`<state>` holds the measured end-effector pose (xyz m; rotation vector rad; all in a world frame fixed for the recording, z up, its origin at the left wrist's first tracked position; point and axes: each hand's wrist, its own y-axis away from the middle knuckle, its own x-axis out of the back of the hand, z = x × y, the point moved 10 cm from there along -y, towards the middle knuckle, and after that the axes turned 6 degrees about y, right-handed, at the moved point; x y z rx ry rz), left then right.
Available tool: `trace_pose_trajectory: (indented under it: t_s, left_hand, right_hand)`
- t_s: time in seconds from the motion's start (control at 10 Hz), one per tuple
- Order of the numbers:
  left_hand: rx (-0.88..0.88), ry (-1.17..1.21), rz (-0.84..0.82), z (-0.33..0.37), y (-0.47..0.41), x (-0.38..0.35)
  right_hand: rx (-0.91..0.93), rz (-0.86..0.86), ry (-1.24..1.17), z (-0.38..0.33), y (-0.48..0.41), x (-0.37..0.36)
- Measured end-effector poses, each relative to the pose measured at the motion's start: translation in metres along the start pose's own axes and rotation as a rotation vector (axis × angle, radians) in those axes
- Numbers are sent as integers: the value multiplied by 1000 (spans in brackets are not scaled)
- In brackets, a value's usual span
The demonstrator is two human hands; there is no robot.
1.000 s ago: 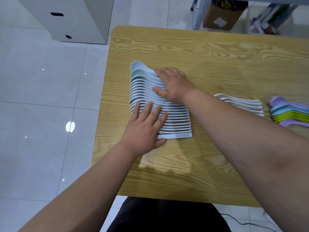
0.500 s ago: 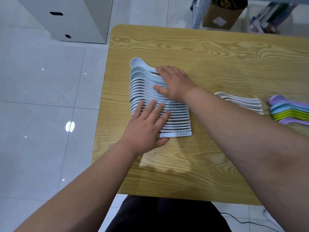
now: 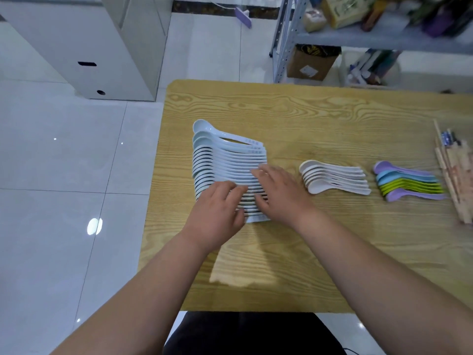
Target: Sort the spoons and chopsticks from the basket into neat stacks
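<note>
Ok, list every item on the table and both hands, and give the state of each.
Pale blue spoons: long overlapped row, lying flat, far end fanned loose.
White spoons: short nested row, untouched.
Coloured spoons: nested row, untouched.
Chopsticks: loose bundle at right edge.
Left hand: open, resting on the blue row.
Right hand: open, fingers on the blue row.

Pale-blue spoons (image 3: 225, 160), white spoons (image 3: 332, 179), purple-blue-green spoons (image 3: 407, 184), wood-grain table (image 3: 307, 111)
</note>
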<state>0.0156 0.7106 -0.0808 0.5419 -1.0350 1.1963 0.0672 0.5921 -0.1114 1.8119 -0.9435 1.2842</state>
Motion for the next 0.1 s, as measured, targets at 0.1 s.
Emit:
trace_pose_trajectory:
  t_s: [0.1]
  left_hand:
    - [14,40,-33,19,4,0]
  right_hand:
    - [-32,36,-19,-3,44,4]
